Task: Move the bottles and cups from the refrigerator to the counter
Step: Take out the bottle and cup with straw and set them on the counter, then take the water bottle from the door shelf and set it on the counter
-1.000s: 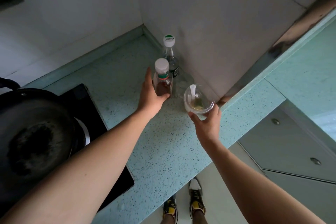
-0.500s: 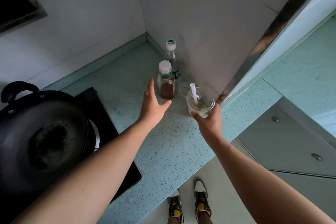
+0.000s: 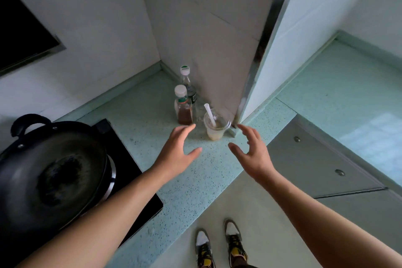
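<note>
Here, on a speckled green counter [image 3: 195, 183], a clear plastic cup [image 3: 215, 129] with a white straw [image 3: 210, 114] stands upright just ahead of a person's two hands, in line with the gap between them; the left hand [image 3: 174, 152] hovers with fingers straight and thumb spread, holding nothing, its fingertips near the cup's left side and just short of the brown-filled bottle [image 3: 183, 107]; the right hand [image 3: 252, 150] hangs wide, fingers spread and lightly bent, equally empty, a little apart from the cup's right side; neither touches anything. Behind the brown-filled bottle, nearer the wall corner, stands a clear bottle [image 3: 187, 85] with a green-and-white cap; whether the two touch cannot be told. All three stand with long axes vertical, caps and rim up; only the straw leans, up and back to the left. A dark wok [image 3: 54, 172] sits on a black hob [image 3: 128, 150] at the left. The refrigerator is out of view; by this picture the set-down looks complete, and any further fetch would turn both hands away from the counter. Should the cup need nudging, both hands are about equally near; the brown-filled bottle lies closer to the left.
</note>
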A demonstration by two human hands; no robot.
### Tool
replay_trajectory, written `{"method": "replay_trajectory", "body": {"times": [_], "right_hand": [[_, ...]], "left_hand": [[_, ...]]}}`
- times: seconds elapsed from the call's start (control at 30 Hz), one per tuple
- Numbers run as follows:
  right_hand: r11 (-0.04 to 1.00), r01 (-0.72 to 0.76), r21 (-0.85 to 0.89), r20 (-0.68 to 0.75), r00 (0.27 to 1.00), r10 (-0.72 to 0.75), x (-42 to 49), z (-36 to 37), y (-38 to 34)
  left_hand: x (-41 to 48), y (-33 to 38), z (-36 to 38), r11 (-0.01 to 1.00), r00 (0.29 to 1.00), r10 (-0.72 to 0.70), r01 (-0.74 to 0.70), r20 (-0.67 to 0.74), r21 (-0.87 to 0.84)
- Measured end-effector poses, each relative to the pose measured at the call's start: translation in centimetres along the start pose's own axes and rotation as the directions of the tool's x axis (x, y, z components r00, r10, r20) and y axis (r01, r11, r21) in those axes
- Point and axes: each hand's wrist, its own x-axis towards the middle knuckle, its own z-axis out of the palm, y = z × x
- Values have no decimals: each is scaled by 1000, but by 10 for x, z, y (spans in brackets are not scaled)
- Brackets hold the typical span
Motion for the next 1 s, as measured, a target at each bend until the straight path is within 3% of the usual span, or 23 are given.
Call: {"method": "replay_trajectory", "body": {"times": [0.2, 0.4, 0.63, 0.77, 1.0], "right_hand": [[988, 156, 4, 19, 988, -156, -33, -68, -30], [991, 133, -9, -101, 986, -133, -82, -131, -17], [999, 18, 43, -345, 938, -1, -171, -205, 27], [994, -64, 90, -484, 869, 99, -238, -245, 59], [963, -217, 163, -677, 685, 269, -388, -318, 108]], "left_hand": [[-15, 70, -13, 972, 972, 233, -233, 41, 3], [-22, 141, 7, 912, 904, 402, -410, 145, 25], [-32, 227, 70, 834, 789, 537, -550, 299, -44], [-44, 279, 128, 776, 686, 605, -621, 404, -108], [-107, 383, 250, 639, 420, 719, -712, 553, -291]]}}
